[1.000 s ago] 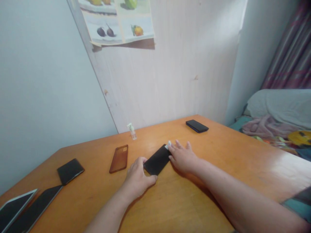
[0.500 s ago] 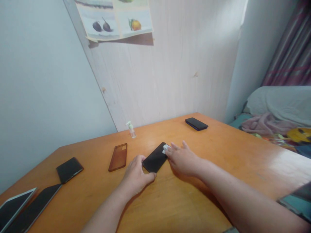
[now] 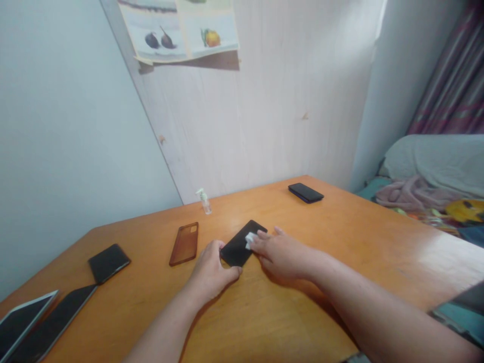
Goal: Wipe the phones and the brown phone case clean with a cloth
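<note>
A black smartphone [image 3: 238,248] lies flat on the wooden table in front of me. My left hand [image 3: 212,267] grips its near end, thumb on one side and fingers on the other. Under the fingertips of my right hand [image 3: 278,252] a small white wipe [image 3: 250,240] is pressed on the middle of the phone's dark surface. Left of the phone rests an empty brown phone case [image 3: 184,244]. Behind them stands a small clear pump bottle [image 3: 204,201].
Another dark phone [image 3: 305,192] lies at the table's back right. On the left are a black flat item [image 3: 109,263], a long dark device [image 3: 56,322] and a white-edged tablet [image 3: 26,317]. The table [image 3: 325,333] meets the wall behind. Bedding [image 3: 434,161] is at the right.
My right hand has drawn the white wipe from the far right edge of the phone toward its middle. My left hand keeps its hold on the near end.
</note>
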Available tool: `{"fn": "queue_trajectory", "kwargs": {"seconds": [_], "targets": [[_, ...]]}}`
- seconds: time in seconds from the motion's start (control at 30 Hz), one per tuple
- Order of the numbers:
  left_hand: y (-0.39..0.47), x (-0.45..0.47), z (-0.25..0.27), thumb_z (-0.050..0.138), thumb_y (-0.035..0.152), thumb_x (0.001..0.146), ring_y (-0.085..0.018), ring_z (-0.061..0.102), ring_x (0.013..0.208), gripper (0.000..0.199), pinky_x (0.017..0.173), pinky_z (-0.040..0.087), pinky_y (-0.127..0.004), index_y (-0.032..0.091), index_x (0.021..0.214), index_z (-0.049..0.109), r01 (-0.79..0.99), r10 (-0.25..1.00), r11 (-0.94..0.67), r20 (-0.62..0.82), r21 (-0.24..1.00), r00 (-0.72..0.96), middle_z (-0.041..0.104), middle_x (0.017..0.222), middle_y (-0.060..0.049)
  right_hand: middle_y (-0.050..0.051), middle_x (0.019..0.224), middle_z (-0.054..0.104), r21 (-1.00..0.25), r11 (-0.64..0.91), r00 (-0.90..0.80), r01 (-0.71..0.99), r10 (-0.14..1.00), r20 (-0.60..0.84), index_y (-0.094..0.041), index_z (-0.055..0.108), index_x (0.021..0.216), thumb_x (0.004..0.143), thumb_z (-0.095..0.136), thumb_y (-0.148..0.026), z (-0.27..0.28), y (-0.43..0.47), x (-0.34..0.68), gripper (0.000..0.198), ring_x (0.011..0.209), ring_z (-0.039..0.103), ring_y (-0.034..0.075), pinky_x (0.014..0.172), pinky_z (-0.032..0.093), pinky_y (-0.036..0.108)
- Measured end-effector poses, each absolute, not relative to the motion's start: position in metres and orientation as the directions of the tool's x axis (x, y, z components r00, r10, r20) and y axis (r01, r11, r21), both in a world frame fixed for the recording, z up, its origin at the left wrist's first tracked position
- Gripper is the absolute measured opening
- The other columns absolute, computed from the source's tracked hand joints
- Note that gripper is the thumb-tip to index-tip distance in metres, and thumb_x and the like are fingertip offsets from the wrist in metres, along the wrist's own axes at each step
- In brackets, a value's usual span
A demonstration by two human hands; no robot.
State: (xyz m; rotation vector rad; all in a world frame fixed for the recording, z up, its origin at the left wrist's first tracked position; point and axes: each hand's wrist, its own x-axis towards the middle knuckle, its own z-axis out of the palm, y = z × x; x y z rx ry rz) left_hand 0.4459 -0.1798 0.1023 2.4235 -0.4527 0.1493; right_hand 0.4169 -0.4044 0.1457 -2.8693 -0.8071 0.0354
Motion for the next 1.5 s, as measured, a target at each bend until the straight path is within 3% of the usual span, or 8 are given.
{"fn": "queue_trajectory", "kwargs": {"seconds": [0.13,0.3,0.53,0.73,0.93,1.13,1.33,1.5], "targets": [[-0.179,0.446,0.103,0.071,0.036,0.067,-0.023,0.061,0.090,0.037,0.075,0.044,-0.030,0.021,0.095,0.053,-0.354,-0.282,-0.723,0.215,0.594,0.935,0.064,0.094,-0.003,0.004,0.149,0.046,-0.269,-0.719,0.744,0.640,0.668,-0.016,-0.031,0.052,0.138,0.093,0.038,-0.026,0.146,-0.401,0.413,0.048,0.140,0.036,0.030,0.114,0.018,0.060],[-0.180,0.445,0.105,0.071,0.035,0.066,-0.023,0.061,0.090,0.038,0.074,0.044,-0.030,0.021,0.097,0.054,-0.353,-0.277,-0.727,0.219,0.589,0.935,0.064,0.095,-0.003,0.015,0.141,0.054,-0.147,-0.940,0.951,0.308,0.304,0.048,-0.021,0.061,0.130,0.091,0.038,-0.021,0.143,-0.411,0.428,0.045,0.138,0.036,0.040,0.106,0.012,0.075],[-0.180,0.446,0.104,0.072,0.035,0.064,-0.023,0.061,0.091,0.040,0.074,0.043,-0.029,0.021,0.097,0.054,-0.352,-0.268,-0.733,0.228,0.582,0.936,0.064,0.095,-0.004,-0.001,0.150,0.045,-0.324,-0.731,0.775,0.601,0.632,0.012,-0.037,0.052,0.138,0.094,0.040,-0.033,0.145,-0.399,0.417,0.045,0.143,0.029,0.032,0.114,0.011,0.065],[-0.182,0.443,0.107,0.073,0.034,0.064,-0.024,0.060,0.090,0.039,0.074,0.044,-0.030,0.021,0.096,0.054,-0.336,-0.258,-0.741,0.215,0.582,0.942,0.063,0.094,-0.004,0.010,0.147,0.048,-0.202,-0.941,0.963,0.271,0.265,0.054,-0.026,0.056,0.135,0.095,0.038,-0.031,0.141,-0.409,0.436,0.044,0.142,0.030,0.036,0.107,0.007,0.074],[-0.183,0.443,0.105,0.073,0.033,0.064,-0.026,0.060,0.095,0.040,0.077,0.044,-0.031,0.021,0.096,0.053,-0.335,-0.243,-0.742,0.232,0.581,0.942,0.063,0.098,-0.005,0.000,0.152,0.042,-0.318,-0.741,0.793,0.592,0.606,0.065,-0.038,0.045,0.142,0.097,0.038,-0.038,0.135,-0.398,0.429,0.046,0.145,0.027,0.029,0.114,0.012,0.063],[-0.185,0.441,0.105,0.074,0.033,0.062,-0.026,0.060,0.094,0.040,0.076,0.044,-0.032,0.021,0.094,0.053,-0.340,-0.237,-0.766,0.252,0.546,0.938,0.062,0.097,-0.006,0.006,0.156,0.034,-0.232,-0.937,0.966,0.260,0.255,0.052,-0.028,0.042,0.146,0.097,0.035,-0.033,0.130,-0.404,0.445,0.050,0.146,0.020,0.035,0.108,0.007,0.074],[-0.187,0.439,0.105,0.072,0.033,0.063,-0.026,0.061,0.091,0.038,0.073,0.043,-0.031,0.021,0.094,0.053,-0.341,-0.225,-0.776,0.272,0.530,0.936,0.063,0.095,-0.007,-0.002,0.158,0.028,-0.302,-0.771,0.818,0.561,0.572,0.062,-0.038,0.034,0.149,0.098,0.033,-0.037,0.127,-0.386,0.442,0.050,0.148,0.017,0.028,0.114,0.007,0.065],[-0.186,0.439,0.103,0.073,0.034,0.061,-0.029,0.059,0.099,0.047,0.080,0.044,-0.033,0.021,0.101,0.055,-0.326,-0.208,-0.776,0.269,0.540,0.940,0.063,0.102,-0.009,0.003,0.159,0.025,-0.245,-0.934,0.966,0.258,0.258,0.033,-0.026,0.032,0.151,0.098,0.030,-0.036,0.123,-0.398,0.460,0.054,0.148,0.014,0.034,0.109,0.007,0.073]]}}
